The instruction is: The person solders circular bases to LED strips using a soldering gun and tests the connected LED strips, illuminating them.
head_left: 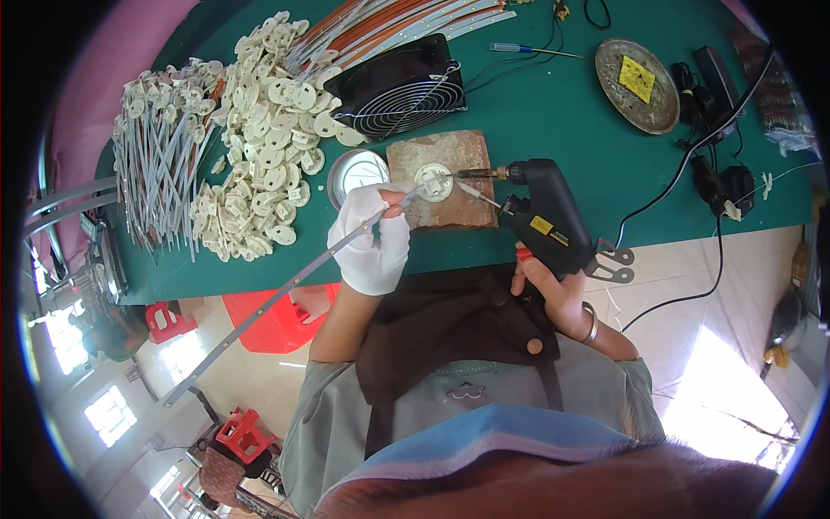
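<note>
My left hand (373, 248), in a white glove with bare fingertips, pinches a narrow grey LED strip (278, 294) near its upper end. That end lies over a small round white plastic cap (430, 192) on a pale brown brick (450, 149). My bare right hand (558, 294), with a bracelet at the wrist, grips a black soldering gun (546, 208) by its handle, a finger at the red trigger. The gun's tip and the thin tube below it point left at the cap. Whether the tip touches the strip is too small to tell.
Left of the brick stands a round tin (335, 177). A black fan (398, 86) is behind it. White caps (268, 147) and strips (160, 173) are heaped at left. At right are a screwdriver (514, 48), a round dish (614, 95) with a yellow sponge (637, 80), and black cables (648, 203).
</note>
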{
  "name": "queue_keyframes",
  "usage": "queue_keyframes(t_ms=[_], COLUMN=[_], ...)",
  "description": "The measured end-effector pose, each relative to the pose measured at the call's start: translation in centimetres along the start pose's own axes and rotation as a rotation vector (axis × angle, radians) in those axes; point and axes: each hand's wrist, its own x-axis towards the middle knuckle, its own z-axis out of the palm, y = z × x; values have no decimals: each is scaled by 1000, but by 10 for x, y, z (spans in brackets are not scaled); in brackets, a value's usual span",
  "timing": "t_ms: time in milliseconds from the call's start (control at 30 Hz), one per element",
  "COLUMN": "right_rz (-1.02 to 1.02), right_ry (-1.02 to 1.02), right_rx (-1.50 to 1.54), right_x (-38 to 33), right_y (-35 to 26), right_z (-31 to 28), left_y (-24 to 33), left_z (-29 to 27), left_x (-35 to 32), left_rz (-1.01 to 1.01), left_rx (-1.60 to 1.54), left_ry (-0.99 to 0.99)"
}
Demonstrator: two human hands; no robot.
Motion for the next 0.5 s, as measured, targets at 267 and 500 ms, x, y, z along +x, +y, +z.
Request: queue_keyframes(t_ms=[267,500], right_rz=[30,23], right_ry=[21,-7], right_rx=[105,74], right_x=[2,4], right_y=[1,-2], right_z=[2,2], left_y=[-2,7], left_z=[0,-3], left_x=[-1,0], left_rz=[-4,-72], left_rx=[-8,-24], left_ry=[-11,-44])
